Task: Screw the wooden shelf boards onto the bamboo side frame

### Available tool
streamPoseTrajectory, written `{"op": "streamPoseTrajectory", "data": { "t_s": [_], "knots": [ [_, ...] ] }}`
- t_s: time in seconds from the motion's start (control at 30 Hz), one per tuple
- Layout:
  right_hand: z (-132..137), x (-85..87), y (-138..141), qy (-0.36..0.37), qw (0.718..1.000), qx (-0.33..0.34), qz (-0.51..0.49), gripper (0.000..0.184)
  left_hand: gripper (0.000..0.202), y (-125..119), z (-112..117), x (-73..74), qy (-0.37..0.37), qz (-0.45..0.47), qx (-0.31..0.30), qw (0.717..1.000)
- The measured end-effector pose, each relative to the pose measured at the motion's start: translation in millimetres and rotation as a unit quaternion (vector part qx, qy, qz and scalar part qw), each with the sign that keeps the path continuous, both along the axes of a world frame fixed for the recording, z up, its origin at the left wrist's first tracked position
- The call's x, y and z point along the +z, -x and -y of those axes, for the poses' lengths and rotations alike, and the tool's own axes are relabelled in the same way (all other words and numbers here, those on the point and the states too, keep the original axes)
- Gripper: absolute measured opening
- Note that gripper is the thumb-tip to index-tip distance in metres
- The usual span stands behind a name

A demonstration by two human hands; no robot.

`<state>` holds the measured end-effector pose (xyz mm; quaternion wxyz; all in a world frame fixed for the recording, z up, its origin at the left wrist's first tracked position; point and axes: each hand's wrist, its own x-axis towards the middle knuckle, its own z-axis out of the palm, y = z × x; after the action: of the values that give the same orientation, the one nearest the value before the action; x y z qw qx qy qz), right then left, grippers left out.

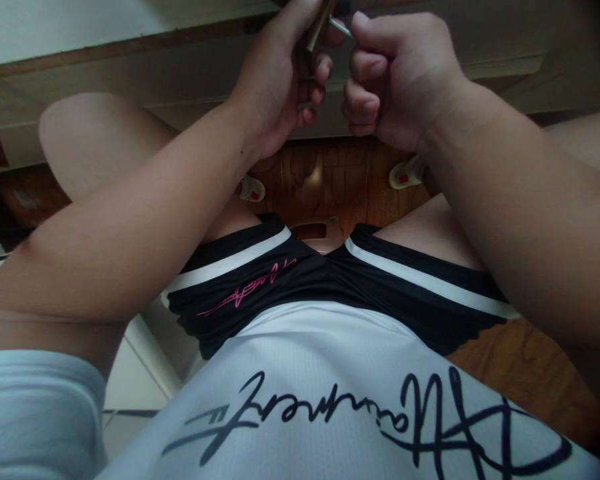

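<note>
At the top of the head view, my left hand (285, 80) is closed around a narrow brownish, gold-edged piece (319, 30), whose upper end runs out of the frame. Its lower fingers curl loosely beneath the piece. Just to the right, my right hand (405, 73) is closed, with thumb and forefinger pinching a thin silvery metal rod (342, 28). The rod's far end meets or lies very near the brownish piece; whether it sits inside it, I cannot tell. Most of the rod is hidden in the right hand.
Beyond the hands is a pale tabletop (80, 27) with a worn brown edge and a board front below it. Bent bare legs flank a reddish-brown wooden floor (325, 173), where two white shoes (406, 173) show. A seat edge with a slot (313, 231) lies between the thighs.
</note>
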<state>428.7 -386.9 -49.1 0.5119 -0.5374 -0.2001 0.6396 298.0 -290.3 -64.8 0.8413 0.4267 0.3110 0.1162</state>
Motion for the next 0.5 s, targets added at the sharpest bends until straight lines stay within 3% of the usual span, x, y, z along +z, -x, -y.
{"op": "streamPoseTrajectory", "data": {
  "t_s": [0.23,0.5],
  "knots": [
    [1,-2.8,5,0.001,0.997,-0.022,0.073,0.047,0.038,-2,1,0.2,-0.026,-0.029,0.022,0.999],
    [0,-15.9,9,-0.098,0.964,-0.046,0.244,0.047,0.043,-4,2,-5.8,-0.033,-0.029,0.03,0.999]
  ]
}}
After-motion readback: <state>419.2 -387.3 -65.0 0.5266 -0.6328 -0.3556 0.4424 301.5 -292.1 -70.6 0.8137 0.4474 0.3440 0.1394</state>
